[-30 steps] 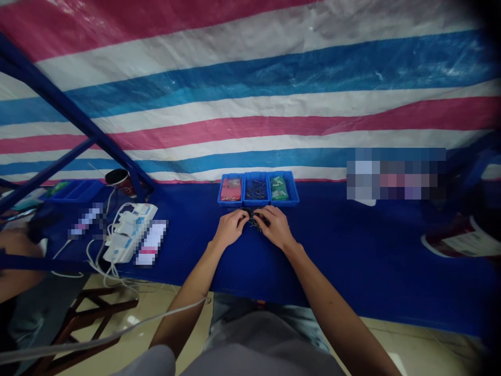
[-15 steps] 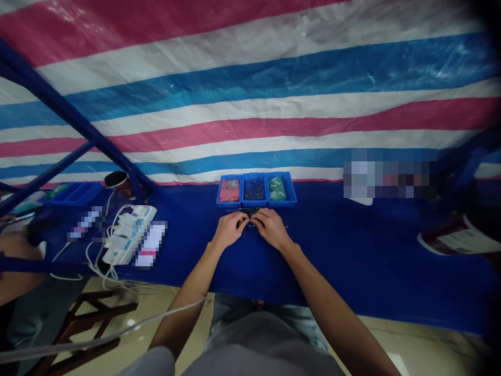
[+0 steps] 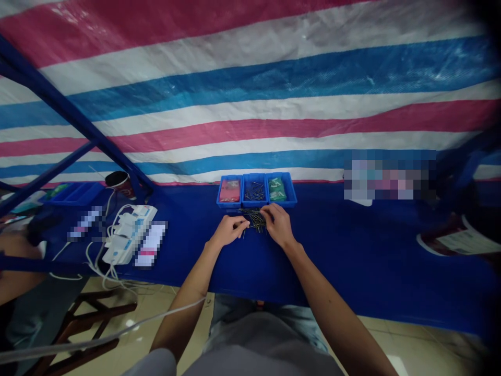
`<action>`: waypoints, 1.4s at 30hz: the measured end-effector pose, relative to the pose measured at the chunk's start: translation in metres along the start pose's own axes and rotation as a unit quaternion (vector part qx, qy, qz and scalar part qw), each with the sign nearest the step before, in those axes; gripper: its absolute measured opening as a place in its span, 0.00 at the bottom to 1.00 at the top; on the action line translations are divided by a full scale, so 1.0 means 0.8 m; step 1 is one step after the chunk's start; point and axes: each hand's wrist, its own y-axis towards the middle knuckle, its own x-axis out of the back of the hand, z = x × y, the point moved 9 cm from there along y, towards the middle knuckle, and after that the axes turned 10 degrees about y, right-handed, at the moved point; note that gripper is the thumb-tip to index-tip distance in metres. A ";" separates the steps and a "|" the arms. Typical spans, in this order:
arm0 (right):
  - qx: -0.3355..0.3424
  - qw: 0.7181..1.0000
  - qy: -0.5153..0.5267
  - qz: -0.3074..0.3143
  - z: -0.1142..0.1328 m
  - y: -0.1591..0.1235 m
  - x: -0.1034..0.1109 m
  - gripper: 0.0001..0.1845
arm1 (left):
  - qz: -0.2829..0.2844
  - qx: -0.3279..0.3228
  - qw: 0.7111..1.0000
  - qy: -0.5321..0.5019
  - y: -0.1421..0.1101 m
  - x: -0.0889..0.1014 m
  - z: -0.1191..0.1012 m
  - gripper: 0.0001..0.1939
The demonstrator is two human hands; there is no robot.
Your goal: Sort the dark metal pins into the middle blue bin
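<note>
A loose pile of thin dark screws lies on the blue table between my hands. My left hand is at the pile's left edge, thumb and fingertips pinched on what looks like one screw. My right hand reaches over the pile's upper right edge with its fingers bent together; what they hold, if anything, is too small to see. Just behind stand three joined blue bins: the left bin holds a pink packet, the middle bin similar screws, and the right bin green packets with small white pieces.
To the left lie a white power strip with cables and a blue divided tray. A dark cup stands by the blue frame post. At right a dark red cup lies near the edge. A striped tarp hangs behind.
My hands have moved apart, uncovering the pile of screws between them. The right hand has shifted up and right, the left slightly down. The bins have stayed put.
</note>
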 end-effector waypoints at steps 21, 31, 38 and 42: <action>-0.039 0.997 0.033 -0.053 -0.009 0.000 0.017 0.10 | 0.040 -0.038 0.993 0.102 0.000 -0.015 -0.014 0.22; -0.046 0.997 0.034 -0.053 -0.011 0.000 0.017 0.10 | 0.035 -0.012 0.993 0.111 0.004 -0.021 -0.006 0.18; -0.044 0.997 0.036 -0.047 -0.013 0.000 0.014 0.10 | -0.015 0.024 0.990 0.135 0.007 -0.013 -0.001 0.15; -0.044 0.997 0.036 -0.048 -0.014 -0.001 0.013 0.10 | -0.031 0.022 0.987 0.158 0.006 -0.012 -0.004 0.13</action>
